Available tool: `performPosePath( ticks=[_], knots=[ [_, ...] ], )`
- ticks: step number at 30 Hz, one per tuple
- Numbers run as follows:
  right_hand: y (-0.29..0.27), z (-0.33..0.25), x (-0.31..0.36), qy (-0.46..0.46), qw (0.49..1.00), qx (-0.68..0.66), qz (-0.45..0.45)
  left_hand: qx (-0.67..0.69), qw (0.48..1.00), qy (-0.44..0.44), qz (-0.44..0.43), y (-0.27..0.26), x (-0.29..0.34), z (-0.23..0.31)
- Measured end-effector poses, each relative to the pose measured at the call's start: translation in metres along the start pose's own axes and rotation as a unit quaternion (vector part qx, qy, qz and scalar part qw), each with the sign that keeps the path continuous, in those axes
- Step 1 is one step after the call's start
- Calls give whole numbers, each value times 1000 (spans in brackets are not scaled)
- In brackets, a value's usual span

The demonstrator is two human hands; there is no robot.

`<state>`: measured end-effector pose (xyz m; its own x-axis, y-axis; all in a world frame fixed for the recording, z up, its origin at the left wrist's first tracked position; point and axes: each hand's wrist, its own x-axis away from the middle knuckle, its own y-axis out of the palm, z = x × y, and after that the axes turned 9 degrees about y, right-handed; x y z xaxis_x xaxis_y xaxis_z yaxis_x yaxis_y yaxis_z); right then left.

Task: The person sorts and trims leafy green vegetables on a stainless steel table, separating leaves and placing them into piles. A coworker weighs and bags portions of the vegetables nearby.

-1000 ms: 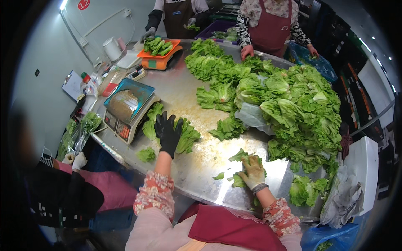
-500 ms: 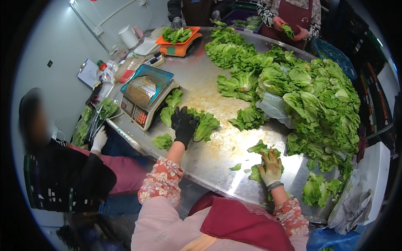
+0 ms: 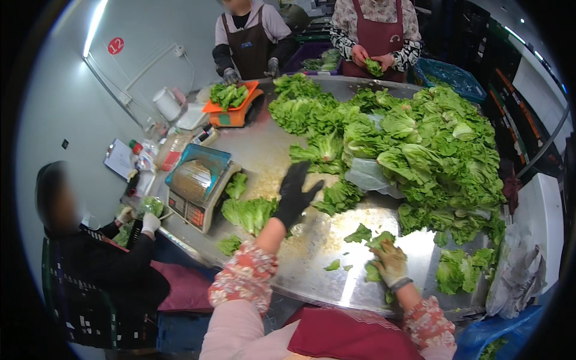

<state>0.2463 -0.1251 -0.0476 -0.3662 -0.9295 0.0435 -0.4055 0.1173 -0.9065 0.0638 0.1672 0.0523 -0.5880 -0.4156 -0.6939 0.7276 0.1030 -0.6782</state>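
Observation:
My left hand (image 3: 295,195), in a black glove, is held over the middle of the metal table with fingers spread and nothing in them. Just left of its wrist lies a lettuce (image 3: 246,214), beside the digital scale (image 3: 197,186) with its blue tray. My right hand (image 3: 391,264), in a soiled pale glove, rests on loose lettuce leaves (image 3: 373,273) near the table's front edge. Its fingers are stretched over the leaves, not wrapped round them. A big heap of lettuce (image 3: 444,150) covers the table's right side, and a clear plastic bag (image 3: 367,176) lies against it.
An orange scale (image 3: 231,114) holding greens stands at the far left. Two people in aprons face me across the table; one holds a leafy piece (image 3: 373,67). Another person at left handles bagged greens (image 3: 150,207). A white crate (image 3: 543,222) and blue bag (image 3: 510,333) are at right.
My left hand has left the lettuce by the scale and moved right and forward. My right hand stays on the loose leaves. The view has tilted up, showing more of the people opposite.

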Motion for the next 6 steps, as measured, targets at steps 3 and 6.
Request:
performPosePath(
  ticks=[3, 6],
  knots=[
    [-5, 37, 21, 50, 999, 16, 13, 74, 989, -63, -109, 25, -32, 16],
    [-19, 87, 37, 125, 987, -96, -11, 79, 984, -44, -153, 60, -61, 8]
  ],
)
